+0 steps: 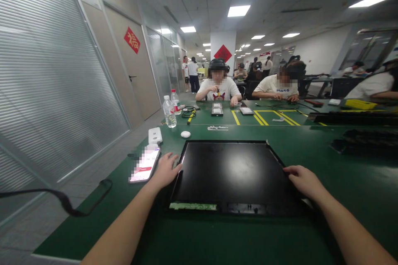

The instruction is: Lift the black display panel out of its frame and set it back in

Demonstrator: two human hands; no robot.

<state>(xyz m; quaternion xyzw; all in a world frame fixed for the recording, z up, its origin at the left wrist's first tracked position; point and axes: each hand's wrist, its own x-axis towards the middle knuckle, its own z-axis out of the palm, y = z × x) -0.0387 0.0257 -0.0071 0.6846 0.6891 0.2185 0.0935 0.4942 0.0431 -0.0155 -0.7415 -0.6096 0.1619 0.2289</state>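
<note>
A black flat screen panel (214,174) lies face up in its dark frame before me, with light glare on its glossy surface. A green circuit strip (192,206) shows along its near edge, at the left. My left hand (167,170) is at the panel's left edge, open, fingers apart and the thumb by the rim. At the right edge, my right hand (302,178) has its fingertips closed on the rim; some of its fingers are hidden. Just left of my left hand lies a lit phone (146,165).
Beyond the phone are a white device (155,135), a small white case (185,134) and two bottles (169,112). Dark parts (367,143) lie at the right of the green table (217,240). Across it sits a person (228,87) with small boxed items (217,109); another person (275,85) works beside.
</note>
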